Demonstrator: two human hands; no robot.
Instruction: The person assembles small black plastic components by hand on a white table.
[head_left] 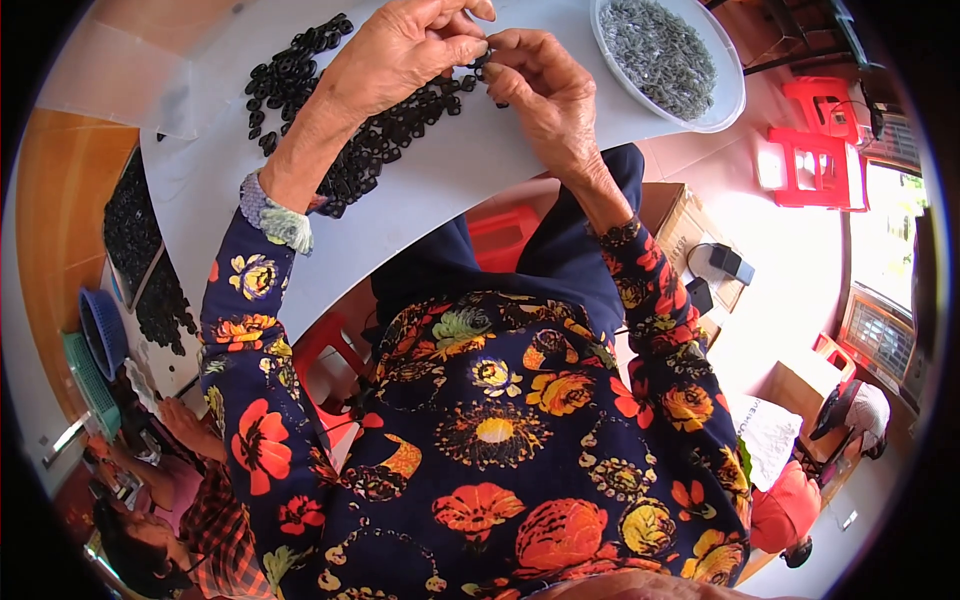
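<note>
My left hand (405, 55) and my right hand (548, 95) meet above the white table (440, 185), their fingertips almost touching. Thumb and forefinger of each are pinched together. A small black plastic piece (481, 60) shows in part between them, the rest covered by the fingers. Under and beside my left wrist spreads a loose pile of small black plastic pieces (385, 140), looking like little frames or loops. To the right of my right hand stands a round white tub (735, 90) filled with many small clear-grey plastic parts (660, 60).
A clear plastic sheet or box (120, 75) lies at the table's left. Another surface with black pieces (140, 240) and blue and green baskets (100, 330) are farther left. Red stools (815, 165) and cardboard boxes (680, 225) stand right. Other people (215, 520) sit nearby.
</note>
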